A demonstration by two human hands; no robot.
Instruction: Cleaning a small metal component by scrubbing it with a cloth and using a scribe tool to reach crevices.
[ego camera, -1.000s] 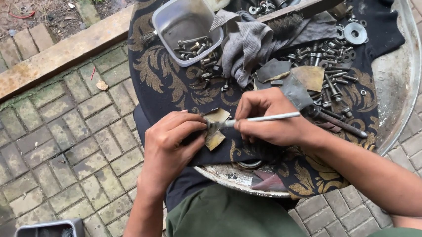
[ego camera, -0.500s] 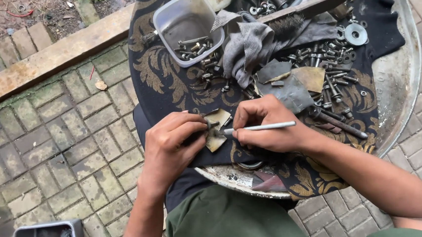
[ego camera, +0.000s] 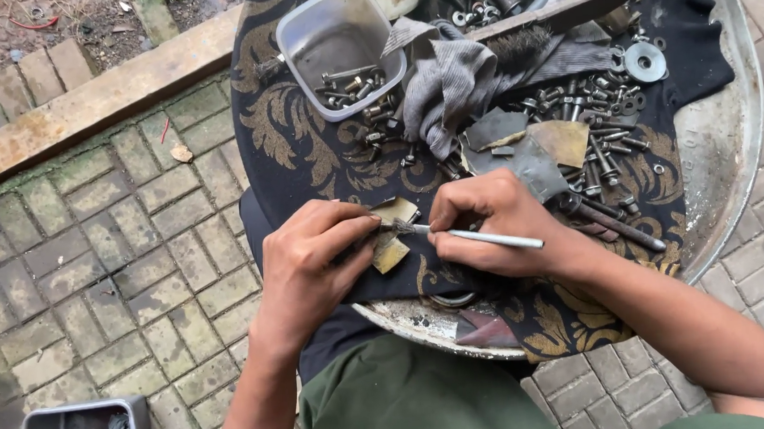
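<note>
You are working in an outdoor, makeshift repair spot rather than an indoor workshop. You are sitting over mossy grey paving bricks [ego camera: 107, 260], with a weathered concrete kerb [ego camera: 96, 104] and bare dirt lying beyond it. A wide dented metal pan [ego camera: 718, 155], draped in a black cloth with gold scrollwork [ego camera: 295, 131], is serving as your bench. Loose steel bolts and washers [ego camera: 590, 110], a wooden-handled wire brush [ego camera: 556, 16] and a grey plastic tub of screws [ego camera: 339, 43] are lying spread across it.
</note>
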